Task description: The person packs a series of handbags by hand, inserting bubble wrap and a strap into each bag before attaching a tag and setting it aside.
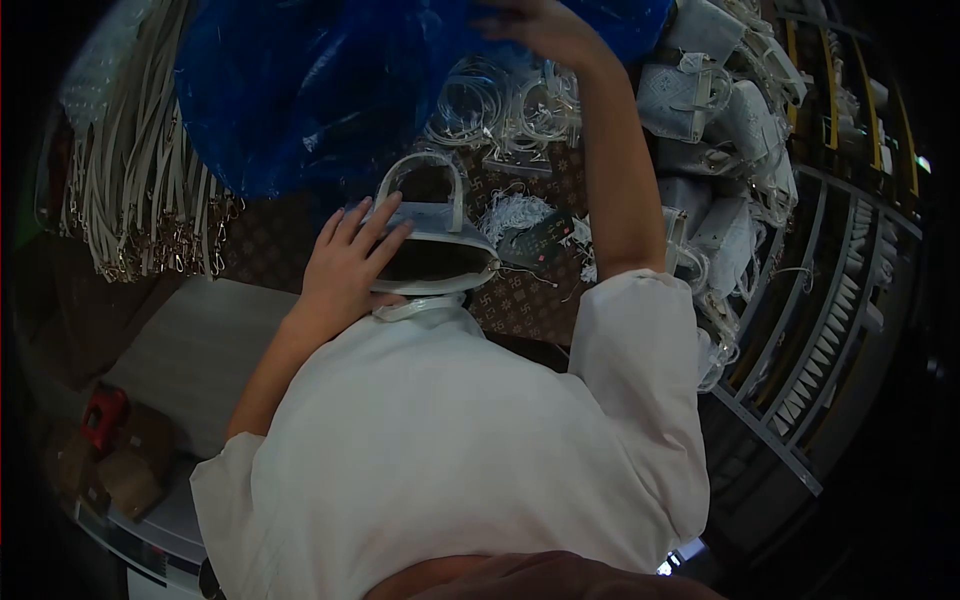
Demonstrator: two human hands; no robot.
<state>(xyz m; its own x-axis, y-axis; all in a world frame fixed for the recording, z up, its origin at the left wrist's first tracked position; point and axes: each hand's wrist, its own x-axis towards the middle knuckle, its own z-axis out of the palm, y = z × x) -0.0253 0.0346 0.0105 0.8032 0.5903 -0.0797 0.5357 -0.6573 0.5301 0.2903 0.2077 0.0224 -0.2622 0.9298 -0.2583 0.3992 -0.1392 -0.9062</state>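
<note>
A white handbag (470, 231) with a raised top handle lies in front of my body, its mouth gaping toward me. My left hand (350, 255) grips its left side, fingers over the upper edge and thumb by the lower rim. At the top edge of the view, my right hand (540, 28) reaches out over a blue plastic bag (310, 90), its fingers stretched to the left. The frame cuts off part of that hand, and I see nothing held in it. What the blue bag contains is hidden.
Pale straps with metal clasps (150, 170) hang at left. Coiled clear handles (475, 100), white strings (515, 212) and a dark printed card (540, 240) lie on the brown patterned surface (515, 305). White handbags (675, 100) pile up at right, beside metal racks (800, 330).
</note>
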